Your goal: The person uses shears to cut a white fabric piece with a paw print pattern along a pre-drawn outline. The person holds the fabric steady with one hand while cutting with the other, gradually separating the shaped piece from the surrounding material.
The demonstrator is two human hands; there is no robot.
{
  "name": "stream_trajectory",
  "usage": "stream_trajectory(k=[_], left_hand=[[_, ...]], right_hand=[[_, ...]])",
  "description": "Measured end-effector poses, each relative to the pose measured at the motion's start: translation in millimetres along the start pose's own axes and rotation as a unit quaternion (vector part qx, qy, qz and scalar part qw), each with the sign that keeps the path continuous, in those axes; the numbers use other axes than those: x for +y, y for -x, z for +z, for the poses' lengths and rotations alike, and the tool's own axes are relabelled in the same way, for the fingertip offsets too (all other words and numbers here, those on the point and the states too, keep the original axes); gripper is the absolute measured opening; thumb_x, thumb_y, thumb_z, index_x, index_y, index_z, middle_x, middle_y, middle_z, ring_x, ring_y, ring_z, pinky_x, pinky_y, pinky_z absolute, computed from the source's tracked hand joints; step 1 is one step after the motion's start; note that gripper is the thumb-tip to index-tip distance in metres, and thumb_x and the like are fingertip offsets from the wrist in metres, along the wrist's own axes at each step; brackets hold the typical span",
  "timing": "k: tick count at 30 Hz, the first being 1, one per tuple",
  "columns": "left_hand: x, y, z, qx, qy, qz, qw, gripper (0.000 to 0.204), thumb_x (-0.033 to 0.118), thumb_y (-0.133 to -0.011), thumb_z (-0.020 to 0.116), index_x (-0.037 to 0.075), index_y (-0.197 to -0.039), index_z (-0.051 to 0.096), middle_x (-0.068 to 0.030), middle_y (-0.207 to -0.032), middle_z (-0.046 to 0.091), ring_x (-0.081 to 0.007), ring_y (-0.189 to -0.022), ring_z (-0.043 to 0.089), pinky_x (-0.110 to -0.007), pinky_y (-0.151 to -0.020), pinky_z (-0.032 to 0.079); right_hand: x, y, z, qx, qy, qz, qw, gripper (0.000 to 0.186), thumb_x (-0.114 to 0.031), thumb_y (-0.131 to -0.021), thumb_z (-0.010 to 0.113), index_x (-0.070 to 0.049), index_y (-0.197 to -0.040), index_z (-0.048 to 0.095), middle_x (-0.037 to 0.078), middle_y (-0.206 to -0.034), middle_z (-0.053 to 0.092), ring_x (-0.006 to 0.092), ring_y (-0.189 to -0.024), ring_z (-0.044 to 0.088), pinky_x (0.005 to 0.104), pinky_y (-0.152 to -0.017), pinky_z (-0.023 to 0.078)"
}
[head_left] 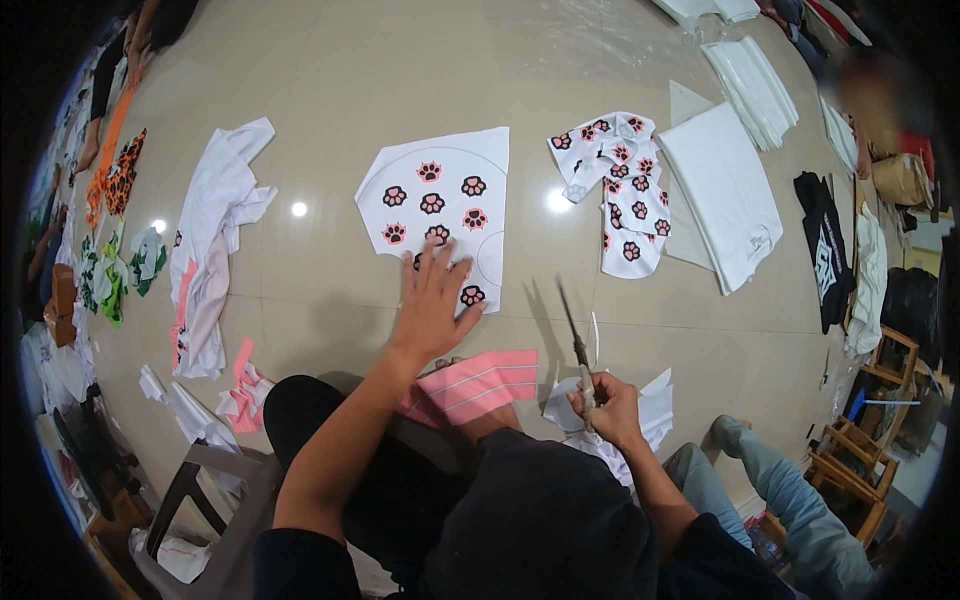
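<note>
A white fabric piece with pink-and-black paw prints lies flat on the tiled floor in front of me. Curved lines are marked on it. My left hand rests on its near part, fingers stretched out, covering some of the prints. In my right hand is a pair of scissors, held by the handles with the blades pointing up and away, apart from the fabric. Below my left hand, a pink striped piece of cloth lies across my leg. White scraps lie around my right hand.
Cut paw-print pieces lie right of centre, beside a stack of folded white cloth. Crumpled white and pink fabric is at the left. A grey plastic chair stands lower left; another person's legs extend at lower right, near wooden stools.
</note>
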State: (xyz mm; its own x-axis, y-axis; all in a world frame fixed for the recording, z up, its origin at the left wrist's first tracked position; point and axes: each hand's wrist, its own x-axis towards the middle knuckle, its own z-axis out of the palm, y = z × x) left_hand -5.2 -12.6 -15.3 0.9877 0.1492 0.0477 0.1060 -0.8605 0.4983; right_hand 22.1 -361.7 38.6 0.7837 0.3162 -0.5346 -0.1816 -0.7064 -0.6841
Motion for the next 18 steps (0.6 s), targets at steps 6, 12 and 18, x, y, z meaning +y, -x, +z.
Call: stream_trajectory(k=[6,12,18], left_hand=[[16.7,2.9,21.9,0.066,0.063,0.044,0.995,0.024,0.021,-0.087,0.080,0.012,-0.105,0.067,-0.0108,-0.125,0.058,-0.0342,-0.131,0.053,-0.061,-0.119,0.034],[10.8,10.1,21.2,0.070,0.037,0.042,0.996,0.015,0.020,-0.090,0.077,0.014,-0.100,0.069,-0.0054,-0.121,0.060,-0.0272,-0.128,0.056,-0.058,-0.120,0.035],[10.0,9.9,27.5,0.072,0.044,0.054,0.995,0.018,0.018,-0.088,0.078,0.014,-0.102,0.068,-0.0046,-0.119,0.061,-0.0271,-0.125,0.058,-0.059,-0.120,0.035]], right_hand=[[12.6,-32.8,-2.4,-0.120,-0.117,0.030,0.985,0.029,-0.019,-0.087,0.087,-0.002,-0.076,0.065,-0.002,-0.064,0.061,0.0041,-0.060,0.050,0.0260,-0.054,0.042],[-23.2,-53.6,-27.9,-0.235,-0.123,0.082,0.961,0.034,-0.022,-0.086,0.090,-0.005,-0.073,0.064,-0.002,-0.064,0.062,0.0042,-0.056,0.054,0.0251,-0.051,0.040],[-18.6,-71.8,-46.3,-0.301,-0.086,0.074,0.947,0.032,-0.021,-0.087,0.089,-0.005,-0.073,0.064,-0.002,-0.062,0.061,0.0051,-0.054,0.056,0.0241,-0.051,0.040]])
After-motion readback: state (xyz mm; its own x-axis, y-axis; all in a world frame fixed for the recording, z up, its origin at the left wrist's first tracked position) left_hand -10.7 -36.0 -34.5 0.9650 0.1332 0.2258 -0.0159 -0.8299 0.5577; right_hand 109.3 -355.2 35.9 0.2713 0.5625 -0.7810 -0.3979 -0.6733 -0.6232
